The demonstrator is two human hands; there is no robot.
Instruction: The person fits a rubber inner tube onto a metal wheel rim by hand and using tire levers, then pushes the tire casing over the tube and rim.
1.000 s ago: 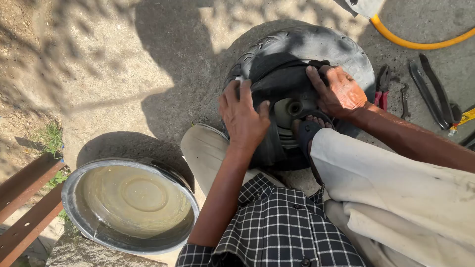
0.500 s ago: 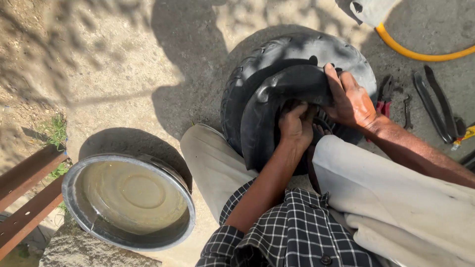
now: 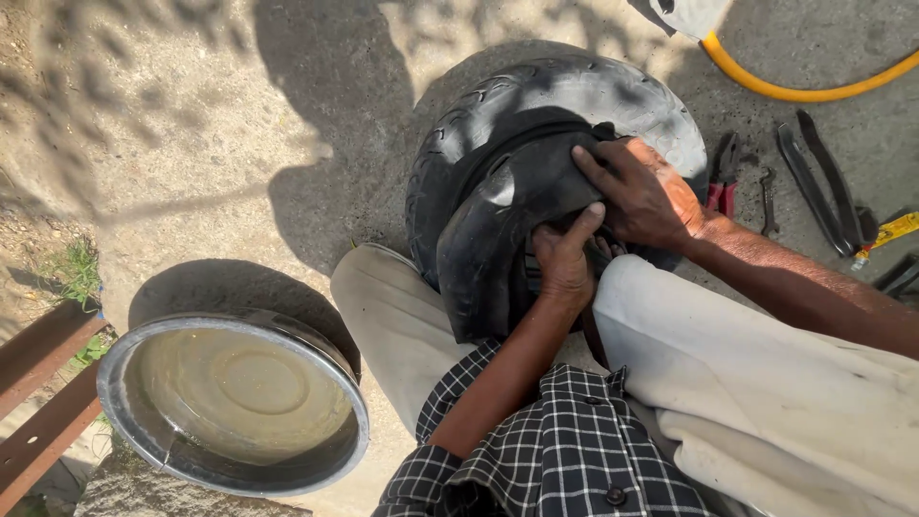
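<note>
A black tyre [image 3: 536, 91] lies on the concrete between my knees. A black rubber inner tube [image 3: 498, 230] bulges out of it toward me. My left hand [image 3: 565, 258] grips the tube's inner edge near the middle of the wheel, thumb up. My right hand [image 3: 641, 191] lies spread over the tube's upper fold and presses on it, fingers pointing left. The wheel's hub is hidden behind both hands and the tube.
A round metal basin [image 3: 144, 436] of murky water stands at the lower left. Rusty metal bars [image 3: 43, 383] lie at the left edge. Red-handled pliers [image 3: 723, 177], a spanner [image 3: 768, 201] and flat tyre levers [image 3: 814, 182] lie right of the tyre. A yellow hose [image 3: 795, 91] curves at the top right.
The inner tube has come further out of the tyre toward me. My left hand moved from the tyre's left side into the middle and gripped the tube. My right hand stayed on top.
</note>
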